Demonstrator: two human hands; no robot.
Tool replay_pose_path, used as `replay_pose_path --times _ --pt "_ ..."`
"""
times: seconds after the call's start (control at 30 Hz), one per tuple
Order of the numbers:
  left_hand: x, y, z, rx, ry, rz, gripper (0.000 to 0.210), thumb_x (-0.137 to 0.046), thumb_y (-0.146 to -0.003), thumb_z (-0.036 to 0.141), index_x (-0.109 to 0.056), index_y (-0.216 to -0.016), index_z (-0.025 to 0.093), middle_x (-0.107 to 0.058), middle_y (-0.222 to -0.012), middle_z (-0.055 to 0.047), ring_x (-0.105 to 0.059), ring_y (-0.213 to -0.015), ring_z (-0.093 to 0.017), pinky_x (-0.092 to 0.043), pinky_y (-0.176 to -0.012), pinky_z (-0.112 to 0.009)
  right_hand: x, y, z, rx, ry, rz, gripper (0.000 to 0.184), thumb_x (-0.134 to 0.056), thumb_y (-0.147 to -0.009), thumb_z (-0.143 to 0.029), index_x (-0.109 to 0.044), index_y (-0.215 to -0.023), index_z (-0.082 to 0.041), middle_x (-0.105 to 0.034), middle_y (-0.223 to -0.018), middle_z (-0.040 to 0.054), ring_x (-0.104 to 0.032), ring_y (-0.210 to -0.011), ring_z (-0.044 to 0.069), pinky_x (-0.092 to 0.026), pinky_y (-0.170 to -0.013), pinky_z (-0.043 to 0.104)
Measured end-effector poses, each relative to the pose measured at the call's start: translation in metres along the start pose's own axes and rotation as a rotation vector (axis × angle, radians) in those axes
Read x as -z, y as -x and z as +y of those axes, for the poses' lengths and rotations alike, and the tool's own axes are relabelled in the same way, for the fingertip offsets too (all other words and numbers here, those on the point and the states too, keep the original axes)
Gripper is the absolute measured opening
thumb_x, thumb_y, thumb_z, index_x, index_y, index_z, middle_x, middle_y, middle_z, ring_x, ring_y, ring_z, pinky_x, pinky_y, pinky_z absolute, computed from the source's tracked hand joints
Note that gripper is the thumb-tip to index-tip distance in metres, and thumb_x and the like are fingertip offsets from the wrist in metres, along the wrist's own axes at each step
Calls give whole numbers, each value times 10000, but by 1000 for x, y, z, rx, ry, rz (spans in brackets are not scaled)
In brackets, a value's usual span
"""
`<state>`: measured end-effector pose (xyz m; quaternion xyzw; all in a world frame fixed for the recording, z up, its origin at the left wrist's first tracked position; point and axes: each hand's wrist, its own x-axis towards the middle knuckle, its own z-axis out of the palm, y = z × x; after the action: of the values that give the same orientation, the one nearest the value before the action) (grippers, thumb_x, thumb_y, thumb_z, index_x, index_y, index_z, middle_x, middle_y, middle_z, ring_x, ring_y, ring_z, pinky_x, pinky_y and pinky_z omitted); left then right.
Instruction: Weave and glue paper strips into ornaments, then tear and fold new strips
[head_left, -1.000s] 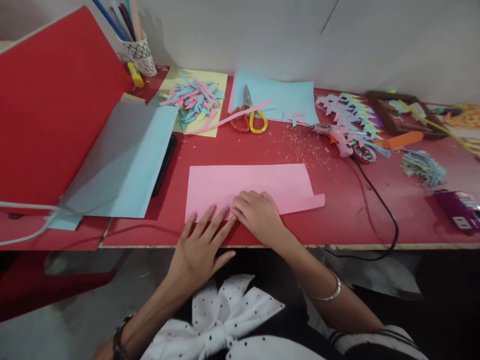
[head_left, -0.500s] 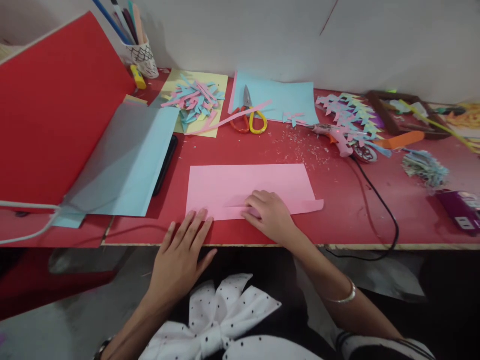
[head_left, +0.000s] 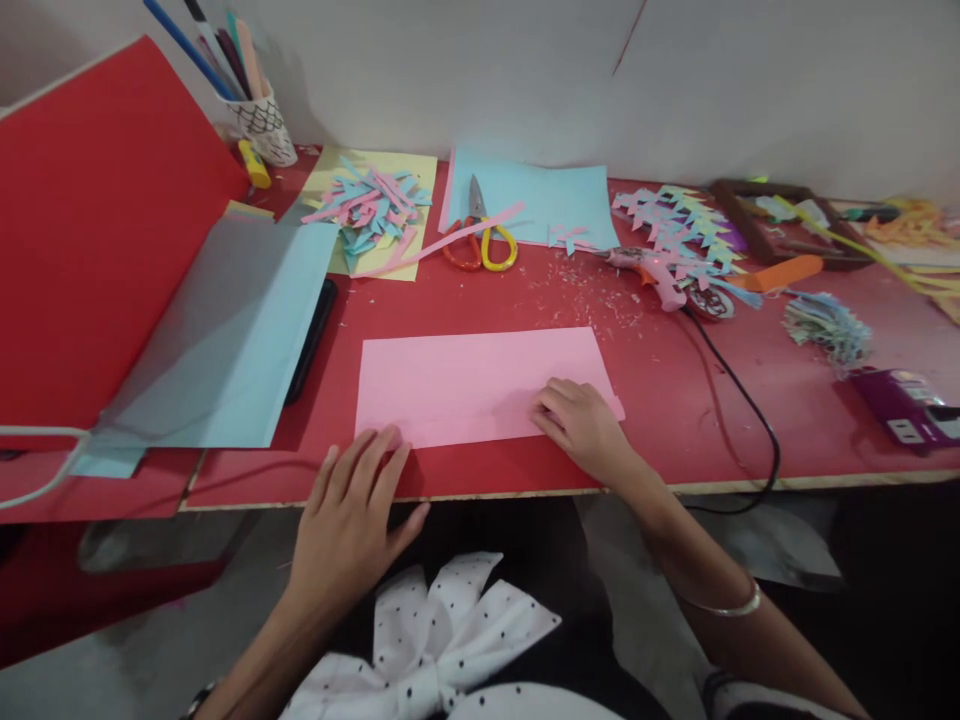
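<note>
A pink sheet of paper (head_left: pixel 465 380) lies on the red table near its front edge, with a narrow fold along the side closest to me. My left hand (head_left: pixel 352 510) rests at its lower left corner, fingers spread and the tips touching the paper. Toward the right end, my right hand (head_left: pixel 581 425) has its fingers bent and drawn together, pressing on the folded strip. A bit of the strip shows past that hand at the paper's lower right corner.
Scissors (head_left: pixel 480 235) and a blue sheet (head_left: pixel 555 190) lie behind the paper. Cut paper strips (head_left: pixel 375 205) are heaped at the back left. A glue gun (head_left: pixel 652 272) with a black cord (head_left: pixel 739 385) is at the right. Blue-grey sheets (head_left: pixel 217 340) lie at the left.
My right hand has slid rightward along the fold, and the strip behind it now lies flatter. My left hand stays at the left corner. The view has shifted slightly.
</note>
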<state>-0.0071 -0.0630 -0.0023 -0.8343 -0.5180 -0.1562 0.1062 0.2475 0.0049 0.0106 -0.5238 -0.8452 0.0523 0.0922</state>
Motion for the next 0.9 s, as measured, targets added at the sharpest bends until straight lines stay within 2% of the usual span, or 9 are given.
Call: replay_pose_path --times 0.1,0.17,0.23,0.33,0.6,0.77,0.9 --pt "-4 -16 8 -76 82 -7 459 -405 -820 410 -532 -1123 89 -608 -1106 -139 -520 -1060 -237 -314 -968 -367 0 -1 0 6 15 -4 273 -370 -877 -285 -534 -690 -171 -554 -702 37 -485 -691 157 -283 -618 260" --pt "-8 -28 17 -157 158 -82 539 -363 -817 510 -486 -1210 162 -529 -1245 -82 -439 -1167 -222 -280 -999 -349 0 -1 0 9 21 -3 256 -386 -872 -281 -536 -698 -170 -557 -705 37 -486 -696 159 -280 -617 260" --pt "-11 -39 26 -214 207 -167 598 -325 -799 587 -415 -1277 237 -451 -1328 -22 -357 -1233 -231 -211 -1038 -390 -1 -1 -1 9 22 5 248 -392 -871 -280 -537 -704 -169 -558 -707 36 -487 -697 159 -280 -617 259" --pt "-13 -47 34 -228 223 -239 650 -308 -768 649 -362 -1304 287 -399 -1365 9 -292 -1263 -275 -109 -1051 -491 -2 0 -2 -2 8 31 262 -378 -878 -286 -533 -703 -169 -558 -704 35 -487 -696 159 -282 -620 259" --pt "-15 -45 34 -222 186 -225 694 -340 -717 699 -352 -1302 325 -367 -1386 23 -267 -1262 -310 -63 -1027 -540 3 8 15 48 -84 67 286 -391 -866 -361 -532 -713 -166 -546 -690 32 -473 -661 150 -290 -609 247" --pt "-16 -45 34 -224 170 -193 695 -333 -717 701 -359 -1299 323 -393 -1370 24 -281 -1253 -297 -16 -1040 -512 5 11 20 29 -18 46 317 -345 -888 -314 -516 -664 -169 -534 -670 28 -464 -639 142 -266 -594 248" --pt "-17 -46 35 -222 168 -194 678 -346 -727 677 -353 -1304 320 -401 -1365 18 -281 -1255 -295 -19 -1043 -511 6 11 14 -20 51 56 304 -346 -888 -280 -521 -662 -175 -541 -673 17 -473 -661 144 -260 -663 273"
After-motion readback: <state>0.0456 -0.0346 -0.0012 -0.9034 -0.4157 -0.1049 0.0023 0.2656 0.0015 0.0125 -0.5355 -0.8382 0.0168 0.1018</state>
